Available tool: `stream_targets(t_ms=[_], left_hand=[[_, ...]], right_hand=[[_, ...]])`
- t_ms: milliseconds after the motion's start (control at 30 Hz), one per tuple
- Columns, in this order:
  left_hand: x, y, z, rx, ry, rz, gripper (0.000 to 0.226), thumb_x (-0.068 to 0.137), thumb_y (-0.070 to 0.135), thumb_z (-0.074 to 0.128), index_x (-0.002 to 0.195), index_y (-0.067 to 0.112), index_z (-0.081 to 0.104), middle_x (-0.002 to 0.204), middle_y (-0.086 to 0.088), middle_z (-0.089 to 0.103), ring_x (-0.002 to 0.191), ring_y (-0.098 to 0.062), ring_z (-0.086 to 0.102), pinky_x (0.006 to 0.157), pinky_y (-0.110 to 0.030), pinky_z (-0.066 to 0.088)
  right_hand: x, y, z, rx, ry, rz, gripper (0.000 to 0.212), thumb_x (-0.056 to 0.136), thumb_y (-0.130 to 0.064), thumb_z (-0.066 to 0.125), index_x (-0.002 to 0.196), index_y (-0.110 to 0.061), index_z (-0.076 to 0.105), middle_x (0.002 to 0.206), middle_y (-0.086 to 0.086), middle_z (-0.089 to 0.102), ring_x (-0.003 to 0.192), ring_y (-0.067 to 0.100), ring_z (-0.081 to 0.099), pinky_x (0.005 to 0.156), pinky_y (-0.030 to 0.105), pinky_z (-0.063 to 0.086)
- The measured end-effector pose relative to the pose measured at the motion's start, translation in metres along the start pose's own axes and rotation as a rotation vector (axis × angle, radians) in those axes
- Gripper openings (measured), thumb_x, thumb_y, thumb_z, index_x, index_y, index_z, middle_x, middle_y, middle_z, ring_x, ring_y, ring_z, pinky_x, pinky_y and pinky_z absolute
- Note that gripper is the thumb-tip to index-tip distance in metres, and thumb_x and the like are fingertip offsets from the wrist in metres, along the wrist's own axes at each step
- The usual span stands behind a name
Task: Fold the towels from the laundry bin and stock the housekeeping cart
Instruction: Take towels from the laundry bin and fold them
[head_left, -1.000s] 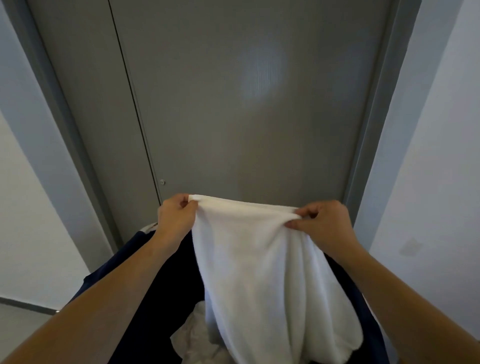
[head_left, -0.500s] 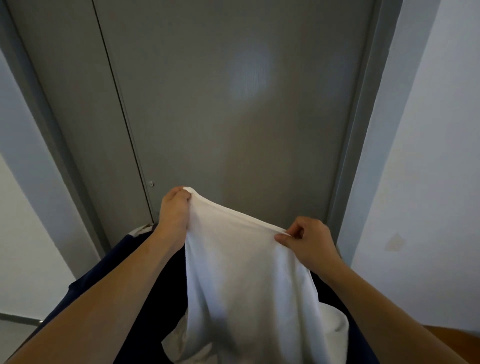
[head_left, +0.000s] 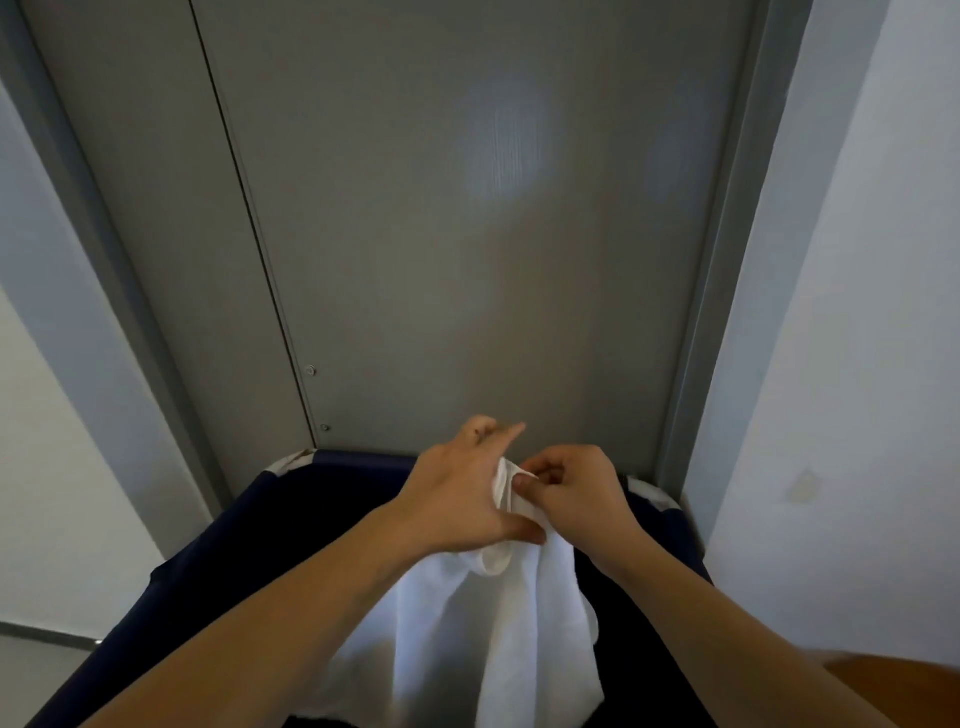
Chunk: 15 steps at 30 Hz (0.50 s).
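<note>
Above dark bin (head_left: 249, 545), left hand (head_left: 457, 499), right hand (head_left: 571, 493) both pinching white towel (head_left: 493, 623)

grey door (head_left: 467, 234) in its frame (head_left: 727, 260) between pale walls (head_left: 857, 312).

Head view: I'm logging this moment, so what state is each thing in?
towel: unfolded, top edge bunched between both hands, hanging into the bin
laundry bin: open, dark inside
left hand: holds the towel, forefinger out
right hand: pinches the towel's edge
door: shut
</note>
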<state>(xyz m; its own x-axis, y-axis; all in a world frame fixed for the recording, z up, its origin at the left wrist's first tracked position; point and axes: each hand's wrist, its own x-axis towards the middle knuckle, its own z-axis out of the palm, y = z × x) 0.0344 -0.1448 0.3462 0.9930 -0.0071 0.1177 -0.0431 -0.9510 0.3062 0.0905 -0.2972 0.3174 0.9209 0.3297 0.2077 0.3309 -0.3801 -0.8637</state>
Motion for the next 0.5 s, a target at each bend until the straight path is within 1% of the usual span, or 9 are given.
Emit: stream_targets(t_ms=[33,67,100,133,167,267,367,433,500], left_hand=[[0.001,-0.001,0.003,-0.003,0.016,0.012,0.089,0.067,0.066,0.080,0.144,0.040,0.045,0.141,0.012,0.049,0.119,-0.015,0.058,0.097,-0.028,0.045],[0.002,-0.002,0.003,-0.005,0.037,0.014,0.064,0.072,0.058,0.081,0.127,0.038,0.058,0.124,0.013,0.063,0.107,-0.014,0.063,0.087,-0.026,0.048],[0.002,-0.004,0.002,-0.014,0.053,0.006,0.041,0.075,0.051,0.081,0.110,0.034,0.066,0.103,0.012,0.070,0.094,-0.014,0.066,0.078,-0.026,0.050],[0.003,-0.007,0.002,-0.040,0.063,-0.004,0.027,0.078,0.045,0.080,0.098,0.030,0.069,0.088,0.009,0.071,0.085,-0.014,0.066,0.072,-0.029,0.051],[0.003,-0.010,0.001,-0.093,0.074,-0.011,0.019,0.081,0.040,0.080,0.092,0.028,0.071,0.080,0.007,0.071,0.080,-0.014,0.066,0.069,-0.030,0.051],[0.006,-0.015,0.000,-0.264,0.156,-0.059,0.006,0.085,0.029,0.079,0.081,0.028,0.074,0.076,0.007,0.072,0.078,-0.011,0.066,0.070,-0.028,0.050],[0.009,-0.017,0.001,-0.404,0.249,-0.120,0.020,0.087,0.017,0.073,0.072,0.031,0.071,0.076,0.010,0.073,0.082,-0.012,0.067,0.076,-0.029,0.051],[0.010,-0.017,-0.001,-0.452,0.252,-0.124,0.018,0.088,0.017,0.072,0.075,0.028,0.073,0.076,0.010,0.072,0.083,-0.012,0.067,0.077,-0.030,0.051],[0.011,-0.018,-0.001,-0.477,0.247,-0.111,0.017,0.090,0.017,0.071,0.079,0.029,0.075,0.079,0.012,0.073,0.085,-0.011,0.067,0.078,-0.030,0.052]], right_hand=[[0.000,-0.002,0.002,-0.011,0.005,-0.016,0.023,0.082,-0.016,0.081,0.068,-0.031,0.070,0.065,-0.009,0.071,0.063,0.002,0.067,0.061,0.018,0.050],[0.000,-0.003,0.003,-0.005,0.012,-0.026,0.022,0.082,-0.017,0.082,0.069,-0.032,0.070,0.066,-0.008,0.071,0.064,0.003,0.067,0.062,0.019,0.052],[-0.002,-0.003,0.003,0.014,0.017,-0.028,0.021,0.081,-0.018,0.082,0.069,-0.031,0.071,0.067,-0.007,0.072,0.065,0.005,0.068,0.064,0.020,0.053],[-0.003,-0.002,0.002,0.033,0.019,-0.029,0.018,0.081,-0.020,0.083,0.070,-0.030,0.072,0.067,-0.006,0.072,0.064,0.006,0.067,0.064,0.023,0.054],[-0.006,0.000,0.002,0.049,0.021,-0.029,0.016,0.080,-0.022,0.084,0.072,-0.028,0.072,0.068,-0.004,0.072,0.064,0.008,0.067,0.065,0.025,0.054],[-0.016,0.010,0.005,0.004,0.064,-0.047,0.019,0.082,-0.029,0.083,0.086,-0.025,0.065,0.071,-0.002,0.070,0.067,0.010,0.065,0.067,0.025,0.053],[-0.033,0.033,0.011,-0.207,0.017,-0.102,0.029,0.091,-0.033,0.073,0.103,-0.033,0.046,0.088,-0.017,0.062,0.078,0.003,0.061,0.073,0.014,0.049],[-0.042,0.047,0.016,-0.288,-0.041,-0.127,0.027,0.094,-0.036,0.068,0.109,-0.036,0.046,0.100,-0.020,0.057,0.086,0.002,0.057,0.080,0.008,0.043],[-0.047,0.058,0.020,-0.268,-0.040,-0.102,0.027,0.094,-0.036,0.068,0.117,-0.034,0.052,0.107,-0.021,0.056,0.094,0.003,0.056,0.088,0.010,0.042]])
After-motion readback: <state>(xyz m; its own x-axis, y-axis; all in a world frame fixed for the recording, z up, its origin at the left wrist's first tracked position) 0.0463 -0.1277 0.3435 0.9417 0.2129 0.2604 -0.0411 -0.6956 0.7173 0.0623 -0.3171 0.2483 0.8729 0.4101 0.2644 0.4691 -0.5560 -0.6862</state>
